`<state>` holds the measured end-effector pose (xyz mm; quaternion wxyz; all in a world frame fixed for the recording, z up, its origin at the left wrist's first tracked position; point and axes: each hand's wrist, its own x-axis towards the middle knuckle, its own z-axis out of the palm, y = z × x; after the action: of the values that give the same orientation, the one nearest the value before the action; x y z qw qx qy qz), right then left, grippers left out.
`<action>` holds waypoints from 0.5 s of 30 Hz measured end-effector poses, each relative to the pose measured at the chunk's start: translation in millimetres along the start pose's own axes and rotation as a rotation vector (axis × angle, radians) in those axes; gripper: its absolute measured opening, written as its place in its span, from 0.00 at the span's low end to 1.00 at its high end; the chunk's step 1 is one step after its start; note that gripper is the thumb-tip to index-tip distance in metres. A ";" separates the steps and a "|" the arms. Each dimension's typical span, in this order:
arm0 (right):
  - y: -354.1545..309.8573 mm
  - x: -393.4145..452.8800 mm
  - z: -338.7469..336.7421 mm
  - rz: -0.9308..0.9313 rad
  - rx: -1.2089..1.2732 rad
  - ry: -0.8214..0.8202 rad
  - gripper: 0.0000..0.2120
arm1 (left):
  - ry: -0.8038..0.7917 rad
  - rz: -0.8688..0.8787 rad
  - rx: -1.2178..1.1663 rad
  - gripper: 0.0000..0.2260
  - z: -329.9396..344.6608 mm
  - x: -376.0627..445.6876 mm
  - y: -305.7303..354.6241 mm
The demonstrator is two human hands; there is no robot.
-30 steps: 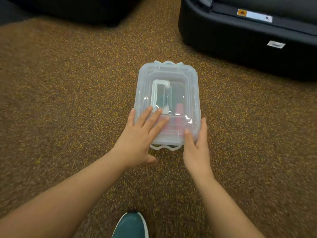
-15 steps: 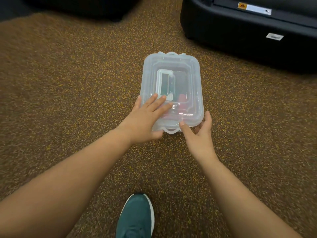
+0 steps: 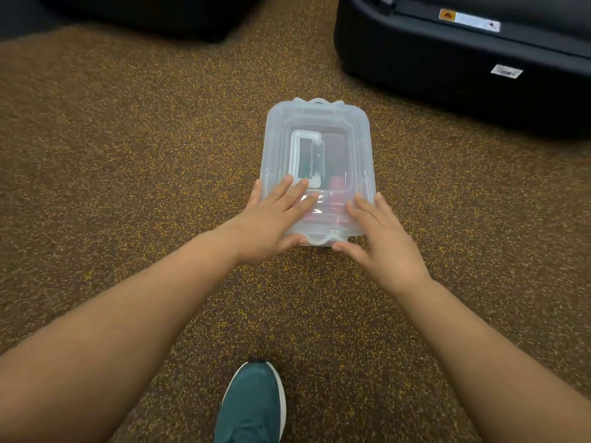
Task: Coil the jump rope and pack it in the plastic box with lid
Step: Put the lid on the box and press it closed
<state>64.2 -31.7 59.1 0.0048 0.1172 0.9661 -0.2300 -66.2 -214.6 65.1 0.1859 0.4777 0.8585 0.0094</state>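
Observation:
A clear plastic box (image 3: 363, 145) with its lid on sits on the brown carpet ahead of me. Through the lid (image 3: 316, 123) I make out red parts of the jump rope (image 3: 335, 183), blurred by the plastic. My left hand (image 3: 271, 219) lies flat on the near left of the lid, fingers spread, thumb by the front clip (image 3: 319, 239). My right hand (image 3: 380, 235) rests flat on the near right corner of the lid, its thumb under the front edge. Neither hand grips anything.
A large black machine base (image 3: 463, 68) stands at the back right, close behind the box. Another dark shape (image 3: 144, 14) lies at the back left. My teal shoe (image 3: 252, 407) is on the carpet near the bottom edge.
My right hand moved from beside the box's near right corner up onto the lid. My left hand stayed pressed on the lid. The view shifted a little.

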 end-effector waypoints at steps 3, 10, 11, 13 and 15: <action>-1.2 -1.4 0.0 0.004 -0.010 0.004 0.33 | -0.024 -0.005 0.014 0.31 -0.7 -1.0 1.9; -1.5 1.2 0.0 0.009 -0.021 0.038 0.27 | 0.022 0.014 -0.032 0.27 1.6 0.1 -2.4; -1.2 2.4 -0.1 0.010 -0.011 0.060 0.25 | 0.043 0.019 -0.054 0.26 2.2 0.6 -4.2; 0.1 3.7 0.2 0.010 -0.007 0.085 0.24 | 0.073 0.026 -0.079 0.26 5.0 0.7 -6.6; 2.8 5.1 1.0 0.025 0.014 0.095 0.25 | 0.118 0.034 -0.089 0.27 9.8 0.4 -9.6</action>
<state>59.8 -28.5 56.6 -0.0391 0.1402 0.9621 -0.2308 -71.0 -221.1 54.0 0.1557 0.4821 0.8585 0.0789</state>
